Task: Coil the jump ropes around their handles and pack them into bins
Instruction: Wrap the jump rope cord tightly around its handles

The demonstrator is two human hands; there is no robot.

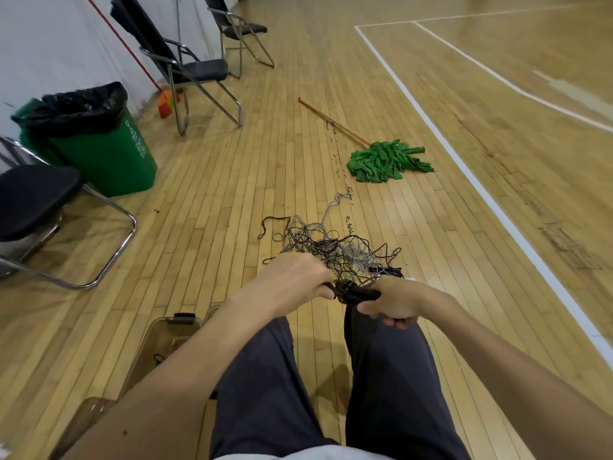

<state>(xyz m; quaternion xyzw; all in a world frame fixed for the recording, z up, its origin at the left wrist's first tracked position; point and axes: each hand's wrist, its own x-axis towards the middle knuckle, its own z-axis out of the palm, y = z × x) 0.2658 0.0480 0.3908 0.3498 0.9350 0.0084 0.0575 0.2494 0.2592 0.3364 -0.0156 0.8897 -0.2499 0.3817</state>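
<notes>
Now gripping black handles (360, 293) at centre frame in both fists: left hand (292, 283) curled on one end, right hand (394, 303) wrapped round the other, probably steadying them for winding. Just above, tangled jump ropes (331, 247) on the floor; lower left, clear bin (149, 346).

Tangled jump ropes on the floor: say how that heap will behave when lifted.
Probably floppy: the tangled jump ropes are thin cords in loose loops. Likely to rise from the black handles as one snarled clump, since grey and dark strands cross throughout. Probably light; trailing loops may drag on the wooden floor.
</notes>
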